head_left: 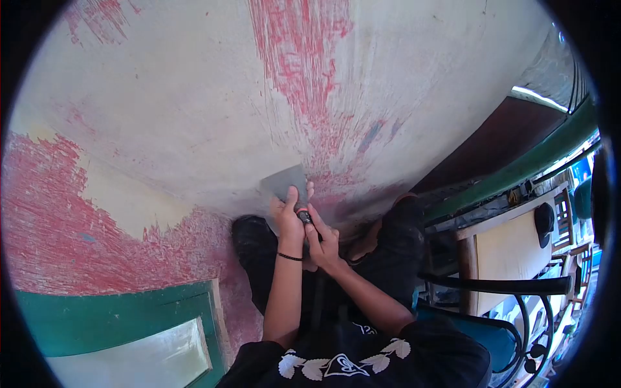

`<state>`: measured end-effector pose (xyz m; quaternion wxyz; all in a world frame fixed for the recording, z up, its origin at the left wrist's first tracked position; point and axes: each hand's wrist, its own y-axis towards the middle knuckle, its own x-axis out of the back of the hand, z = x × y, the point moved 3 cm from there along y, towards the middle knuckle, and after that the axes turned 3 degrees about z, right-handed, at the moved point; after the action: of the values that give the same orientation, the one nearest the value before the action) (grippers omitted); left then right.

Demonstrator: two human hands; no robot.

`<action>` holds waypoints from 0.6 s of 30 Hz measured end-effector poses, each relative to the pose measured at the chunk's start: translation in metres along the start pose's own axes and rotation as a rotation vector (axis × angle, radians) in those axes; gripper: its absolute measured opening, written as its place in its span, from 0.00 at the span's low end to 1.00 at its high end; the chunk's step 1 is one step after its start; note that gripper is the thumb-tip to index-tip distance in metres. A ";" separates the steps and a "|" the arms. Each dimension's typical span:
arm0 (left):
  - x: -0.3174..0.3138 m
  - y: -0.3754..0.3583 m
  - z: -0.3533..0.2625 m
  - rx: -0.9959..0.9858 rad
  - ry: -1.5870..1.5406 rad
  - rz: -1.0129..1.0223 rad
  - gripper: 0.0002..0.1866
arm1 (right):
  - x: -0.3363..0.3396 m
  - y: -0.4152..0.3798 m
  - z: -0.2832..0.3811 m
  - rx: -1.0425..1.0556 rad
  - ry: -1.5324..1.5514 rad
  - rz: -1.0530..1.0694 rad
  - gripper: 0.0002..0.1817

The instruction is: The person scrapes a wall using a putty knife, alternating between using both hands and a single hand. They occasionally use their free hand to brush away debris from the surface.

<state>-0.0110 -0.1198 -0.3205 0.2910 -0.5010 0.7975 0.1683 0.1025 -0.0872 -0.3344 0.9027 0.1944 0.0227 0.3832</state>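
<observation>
A wide scraper [283, 182] with a flat grey metal blade is held low in front of me, its blade against the whitish wall [194, 97]. My left hand [289, 216] closes round it near the base of the blade, the thumb lying along the metal. On its dark handle, below a red band, my right hand [323, 240] is closed, its fingers pointing up toward the blade. Streaky red paint [304, 71] shows through the pale coat above the blade.
More red wall surface [58, 226] spreads at left above a green frame [129, 304] with a glass pane. My dark-trousered knees are bent on both sides. At right are a green rail [498, 181], a table [511, 258] with a dark cap [544, 225], and a chair [498, 284].
</observation>
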 end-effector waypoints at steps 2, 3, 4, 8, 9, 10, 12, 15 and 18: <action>-0.001 -0.004 0.007 0.008 0.013 -0.036 0.18 | 0.000 -0.006 -0.012 0.003 0.012 -0.008 0.24; -0.006 -0.001 0.002 -0.003 0.013 -0.019 0.18 | 0.000 -0.004 -0.013 0.008 0.017 -0.009 0.24; -0.009 0.002 -0.003 -0.015 0.011 -0.005 0.19 | -0.001 -0.001 -0.013 0.021 0.010 -0.014 0.24; -0.053 0.017 -0.056 -0.158 0.053 0.055 0.21 | 0.007 0.043 0.048 -0.006 0.046 0.037 0.24; -0.065 0.018 -0.071 -0.176 0.056 0.072 0.21 | 0.009 0.051 0.062 -0.009 0.066 0.053 0.24; -0.077 0.018 -0.086 -0.192 0.059 0.091 0.22 | 0.011 0.060 0.077 -0.013 0.087 0.069 0.24; -0.090 0.018 -0.103 -0.219 0.058 0.110 0.21 | 0.007 0.067 0.095 0.079 0.130 0.021 0.24; -0.089 0.013 -0.106 -0.218 0.039 0.090 0.20 | 0.005 0.059 0.094 0.078 0.161 0.022 0.24; -0.052 0.014 -0.067 -0.154 0.020 0.038 0.20 | 0.002 0.037 0.067 -0.064 0.165 0.058 0.24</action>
<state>-0.0260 -0.1147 -0.2360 0.2405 -0.5085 0.7942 0.2297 0.0913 -0.0841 -0.2587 0.8920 0.1339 0.0790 0.4244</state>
